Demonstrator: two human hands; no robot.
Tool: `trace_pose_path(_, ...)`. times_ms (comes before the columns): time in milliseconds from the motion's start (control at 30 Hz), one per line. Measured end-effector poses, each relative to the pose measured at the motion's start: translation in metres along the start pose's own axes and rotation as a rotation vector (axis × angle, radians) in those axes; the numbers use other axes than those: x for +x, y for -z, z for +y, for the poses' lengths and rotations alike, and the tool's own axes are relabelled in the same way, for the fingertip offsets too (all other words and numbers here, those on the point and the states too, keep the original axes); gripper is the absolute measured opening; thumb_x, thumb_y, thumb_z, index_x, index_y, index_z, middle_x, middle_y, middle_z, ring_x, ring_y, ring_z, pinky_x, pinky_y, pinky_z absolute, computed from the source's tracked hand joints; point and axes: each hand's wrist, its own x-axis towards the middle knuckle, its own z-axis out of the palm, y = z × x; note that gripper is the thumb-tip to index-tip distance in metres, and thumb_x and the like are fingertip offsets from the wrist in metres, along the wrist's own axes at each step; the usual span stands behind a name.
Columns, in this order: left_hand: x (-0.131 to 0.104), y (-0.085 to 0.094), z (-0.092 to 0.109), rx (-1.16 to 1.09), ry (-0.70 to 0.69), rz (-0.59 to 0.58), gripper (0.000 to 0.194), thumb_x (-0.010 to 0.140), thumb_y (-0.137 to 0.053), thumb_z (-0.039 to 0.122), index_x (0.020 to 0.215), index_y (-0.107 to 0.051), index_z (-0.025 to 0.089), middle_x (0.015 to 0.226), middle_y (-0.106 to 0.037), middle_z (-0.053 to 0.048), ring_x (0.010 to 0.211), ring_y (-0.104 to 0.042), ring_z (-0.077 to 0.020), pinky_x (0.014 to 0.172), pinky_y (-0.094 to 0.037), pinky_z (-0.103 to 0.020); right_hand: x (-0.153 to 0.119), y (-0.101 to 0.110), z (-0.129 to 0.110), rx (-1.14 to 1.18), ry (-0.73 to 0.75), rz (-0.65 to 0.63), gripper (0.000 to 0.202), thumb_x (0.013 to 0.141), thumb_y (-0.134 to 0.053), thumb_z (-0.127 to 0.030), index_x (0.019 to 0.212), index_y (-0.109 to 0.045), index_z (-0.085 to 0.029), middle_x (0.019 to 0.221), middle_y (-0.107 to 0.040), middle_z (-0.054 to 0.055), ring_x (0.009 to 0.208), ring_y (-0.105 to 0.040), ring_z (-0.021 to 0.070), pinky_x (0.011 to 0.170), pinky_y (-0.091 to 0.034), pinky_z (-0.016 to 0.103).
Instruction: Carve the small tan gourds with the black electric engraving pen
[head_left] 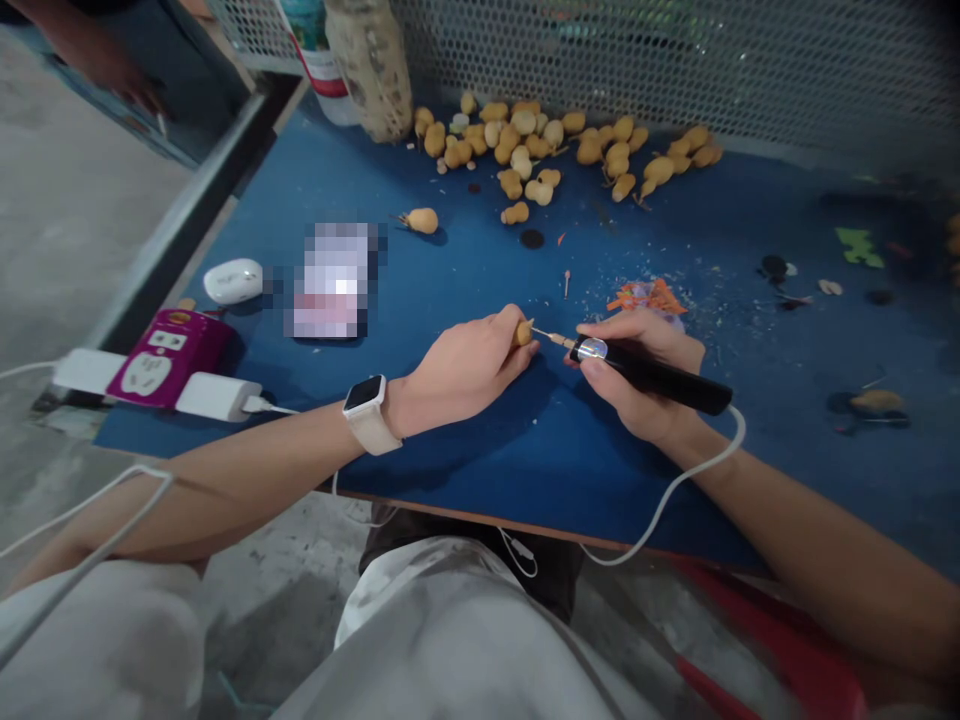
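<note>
Between the thumb and fingers of my left hand point(472, 365) is a small tan gourd point(523, 332), mostly covered by the fingers. My right hand point(645, 375) grips a black corded engraving pen point(652, 375) like a pencil. Its thin metal bit points left and meets the gourd, or comes very close; I cannot tell which. A white cable point(724, 462) runs from the pen's rear end down past the table edge. Just beyond my right hand lies a small heap of orange and purple scraps point(649, 296), with pale crumbs around it. A tiny pin-like piece point(567, 284) lies beyond the gourd.
Several small gourds point(517, 135) are piled along the perforated metal panel point(600, 70), and a single one point(422, 220) lies apart. At left are a blurred-out phone point(330, 285), a white earbud case point(233, 281) and a purple power strip point(169, 355). Bottles point(371, 65) stand behind; another person's hand point(135, 85) shows.
</note>
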Motion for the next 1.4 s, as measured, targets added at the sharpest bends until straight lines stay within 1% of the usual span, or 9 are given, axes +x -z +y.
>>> trace_pose_path(133, -0.001, 0.0, 0.0, -0.012, -0.006, 0.004, 0.021, 0.118, -0.054, 0.027, 0.101, -0.041, 0.026, 0.092, -0.069, -0.004, 0.065, -0.052, -0.0171, 0.063, -0.034, -0.033, -0.001, -0.001, -0.002, 0.003, -0.061, -0.005, 0.013, 0.101, -0.091, -0.04, 0.113, -0.088, -0.034, 0.094, -0.088, 0.002, 0.073, -0.083, 0.022, 0.065, -0.068, 0.038)
trace_pose_path(333, -0.001, 0.0, -0.001, -0.033, -0.023, 0.036, 0.019, 0.119, -0.054, 0.033, 0.103, -0.044, 0.026, 0.093, -0.071, -0.005, 0.066, -0.056, -0.0185, 0.062, -0.035, -0.033, -0.002, -0.003, -0.001, 0.012, -0.144, 0.108, 0.025, 0.101, -0.088, -0.059, 0.106, -0.087, -0.035, 0.085, -0.083, 0.004, 0.068, -0.081, 0.025, 0.062, -0.069, 0.044)
trace_pose_path(567, -0.001, -0.001, 0.0, -0.045, -0.018, 0.035, 0.021, 0.117, -0.055, 0.03, 0.102, -0.042, 0.026, 0.093, -0.069, -0.004, 0.066, -0.054, -0.0177, 0.064, -0.034, -0.033, -0.001, -0.005, -0.001, 0.056, -0.137, 0.087, 0.015, 0.102, -0.09, -0.048, 0.108, -0.088, -0.034, 0.087, -0.085, 0.003, 0.068, -0.083, 0.0233, 0.06, -0.068, 0.039)
trace_pose_path(700, 0.0, 0.0, 0.001, -0.107, 0.011, 0.028, 0.026, 0.115, -0.056, 0.028, 0.099, -0.036, 0.027, 0.089, -0.062, -0.001, 0.066, -0.047, -0.0167, 0.064, -0.031, -0.033, -0.003, -0.005, 0.003, 0.061, -0.141, 0.099, 0.022, 0.102, -0.09, -0.054, 0.108, -0.088, -0.034, 0.084, -0.085, 0.003, 0.066, -0.082, 0.0236, 0.061, -0.067, 0.04)
trace_pose_path(800, 0.0, 0.002, 0.001, -0.222, -0.013, 0.026, 0.025, 0.114, -0.057, 0.031, 0.098, -0.039, 0.027, 0.084, -0.057, 0.001, 0.066, -0.047, -0.0161, 0.065, -0.031, -0.033, -0.004, -0.005, 0.008, 0.15, -0.212, 0.084, 0.026, 0.1, -0.091, -0.058, 0.108, -0.087, -0.034, 0.082, -0.084, 0.002, 0.069, -0.083, 0.0256, 0.066, -0.071, 0.043)
trace_pose_path(967, -0.007, 0.004, 0.006, -0.567, -0.126, -0.025, 0.031, 0.116, -0.054, 0.044, 0.092, -0.045, 0.026, 0.08, -0.051, 0.004, 0.069, -0.046, -0.0137, 0.067, -0.037, -0.031, -0.001, -0.012, 0.011, 0.401, -0.313, 0.08, 0.034, 0.093, -0.093, -0.062, 0.107, -0.083, -0.033, 0.09, -0.085, 0.001, 0.082, -0.088, 0.0286, 0.077, -0.076, 0.048)
trace_pose_path(1067, -0.012, 0.0, 0.011, -0.711, -0.099, -0.038, 0.037, 0.117, -0.053, 0.051, 0.092, -0.046, 0.025, 0.08, -0.05, 0.003, 0.071, -0.043, -0.0136, 0.066, -0.038, -0.031, 0.001, -0.014, 0.009, 0.484, -0.362, 0.106, 0.03, 0.095, -0.089, -0.06, 0.109, -0.082, -0.034, 0.091, -0.085, 0.0, 0.086, -0.09, 0.0289, 0.078, -0.076, 0.046)
trace_pose_path(1267, -0.011, -0.006, 0.011, -0.62, -0.038, 0.012, 0.032, 0.114, -0.061, 0.043, 0.092, -0.048, 0.024, 0.081, -0.054, 0.004, 0.071, -0.047, -0.0123, 0.066, -0.041, -0.03, 0.002, -0.004, 0.007, 0.441, -0.365, 0.145, 0.038, 0.1, -0.076, -0.071, 0.111, -0.076, -0.035, 0.093, -0.086, 0.002, 0.095, -0.091, 0.0318, 0.08, -0.075, 0.048)
trace_pose_path(1400, -0.011, -0.001, 0.007, -0.634, -0.05, 0.007, 0.021, 0.116, -0.052, 0.038, 0.1, -0.049, 0.025, 0.086, -0.055, 0.002, 0.072, -0.049, -0.0139, 0.068, -0.044, -0.032, 0.004, -0.006, 0.008, 0.488, -0.377, 0.149, 0.036, 0.101, -0.076, -0.069, 0.106, -0.073, -0.033, 0.086, -0.083, 0.001, 0.081, -0.088, 0.0284, 0.072, -0.072, 0.044)
